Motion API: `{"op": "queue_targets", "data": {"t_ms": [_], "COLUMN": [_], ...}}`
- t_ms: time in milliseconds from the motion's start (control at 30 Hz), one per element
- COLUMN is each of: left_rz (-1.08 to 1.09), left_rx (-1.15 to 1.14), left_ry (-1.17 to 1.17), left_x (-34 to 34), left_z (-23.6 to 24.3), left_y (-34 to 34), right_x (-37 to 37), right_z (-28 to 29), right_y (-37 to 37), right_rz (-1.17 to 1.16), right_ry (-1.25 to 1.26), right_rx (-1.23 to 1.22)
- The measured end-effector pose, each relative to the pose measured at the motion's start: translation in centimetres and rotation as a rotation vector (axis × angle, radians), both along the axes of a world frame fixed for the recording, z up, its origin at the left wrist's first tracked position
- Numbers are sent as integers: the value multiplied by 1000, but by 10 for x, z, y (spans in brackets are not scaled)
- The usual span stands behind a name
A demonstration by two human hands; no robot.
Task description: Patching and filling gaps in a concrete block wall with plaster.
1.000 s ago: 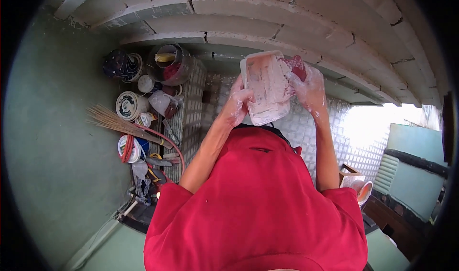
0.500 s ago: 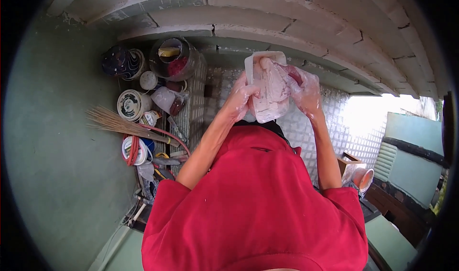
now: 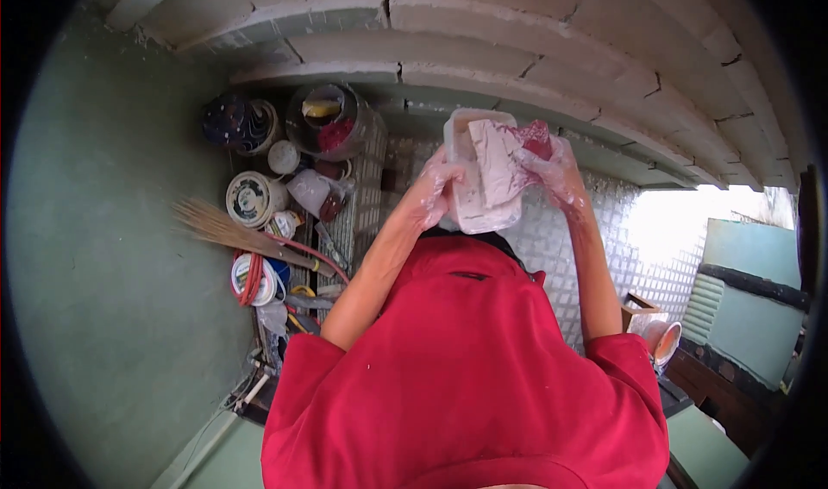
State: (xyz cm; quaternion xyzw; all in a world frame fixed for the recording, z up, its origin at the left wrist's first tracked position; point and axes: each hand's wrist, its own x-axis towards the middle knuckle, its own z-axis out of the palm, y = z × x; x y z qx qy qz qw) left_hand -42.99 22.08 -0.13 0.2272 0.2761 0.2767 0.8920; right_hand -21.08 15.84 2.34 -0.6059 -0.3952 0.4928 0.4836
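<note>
My left hand [image 3: 440,189] is closed on the near left side of a translucent white plastic tub [image 3: 473,219], smeared with white paste. My right hand [image 3: 558,177] grips a paste-coated flat piece [image 3: 498,163], roughly rectangular, with a dark red, crumpled-looking end [image 3: 536,139] sticking out past the fingers. That flat piece lies over the tub's open top and hides much of its inside. Whether it is a cloth or a tool cannot be made out. White paste coats both hands and wrists.
Buckets, including a lidded white one [image 3: 254,197], a large clear container [image 3: 332,122], a stick broom [image 3: 246,233] and a red hose [image 3: 252,279] crowd the green wall on the left. Pale block courses [image 3: 483,19] curve across the top. An orange-lined bucket [image 3: 664,342] stands at right.
The paste-coated piece has shifted and tilted in my right hand, showing a smoother face and more of its red end. The tub's left inside shows more. The whole view has shifted slightly.
</note>
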Motion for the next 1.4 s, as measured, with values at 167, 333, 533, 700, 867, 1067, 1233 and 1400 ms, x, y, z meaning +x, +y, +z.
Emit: {"op": "queue_targets", "data": {"t_ms": [167, 333, 533, 700, 867, 1067, 1233, 1400], "left_rz": [142, 127, 89, 123, 176, 276, 299, 254], "left_rx": [-161, -207, -171, -183, -188, -212, -153, -106], "left_ry": [-6, -84, -163, -91, -64, -18, -20, -90], "left_x": [-9, -11, 6, 15, 13, -2, -1, 7], "left_z": [-16, -37, -46, -39, -39, -34, -26, -13], "left_y": [1, 22, 34, 30, 24, 27, 26, 27], "right_x": [-3, 16, 75, 132, 180, 201, 205, 193], "right_z": [19, 60, 127, 199, 265, 303, 276, 264], "right_y": [-4, 3, 21, 62, 123, 179, 189, 157], "right_rz": [-170, -176, -408, -772, -782, -725, -644, -483], "right_ry": [505, 909, 650, -118, -1171, -1818, -1836, -1781], "right_rx": [-71, 292, 659, 922, 1156, 1180, 1070, 849]}}
